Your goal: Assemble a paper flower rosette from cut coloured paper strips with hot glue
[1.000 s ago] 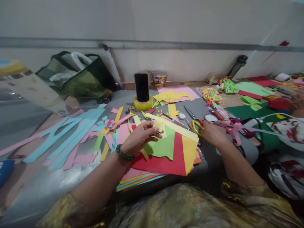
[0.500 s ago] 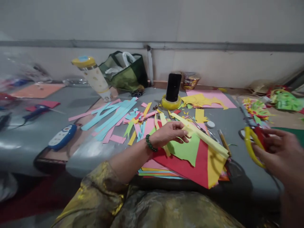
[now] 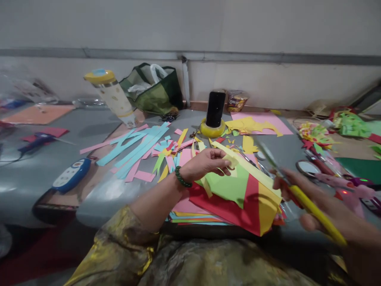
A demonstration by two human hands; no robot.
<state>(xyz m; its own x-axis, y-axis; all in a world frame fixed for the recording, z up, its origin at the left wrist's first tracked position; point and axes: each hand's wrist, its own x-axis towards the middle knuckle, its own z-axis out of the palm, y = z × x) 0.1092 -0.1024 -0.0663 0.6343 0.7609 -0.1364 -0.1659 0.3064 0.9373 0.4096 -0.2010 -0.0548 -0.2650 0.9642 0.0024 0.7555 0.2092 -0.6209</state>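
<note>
My left hand (image 3: 210, 163), with a green bead bracelet at the wrist, pinches a small pale yellow piece of paper (image 3: 234, 169) at the fingertips. Below it lie a torn light green sheet (image 3: 228, 186), a red sheet (image 3: 248, 210) and a yellow-orange sheet (image 3: 269, 208). A long pale yellow paper strip (image 3: 258, 176) runs across them just right of the fingers. My right hand (image 3: 315, 198) grips scissors (image 3: 318, 216) with yellow and red handles. Their blades point up and left, blurred by motion, apart from the paper in my left hand.
Cut strips of blue paper (image 3: 143, 145) spread to the left. A phone (image 3: 215, 109) stands in a yellow ring (image 3: 212, 129) at the back. Paper flowers (image 3: 317, 135) and a pink glue gun (image 3: 345, 186) lie right. A tumbler (image 3: 114, 97) and green bag (image 3: 166, 89) stand back left.
My right hand has brought the scissors leftward from the right side, and their blades now point toward the paper. My left hand stays nearly in place; the view has shifted slightly.
</note>
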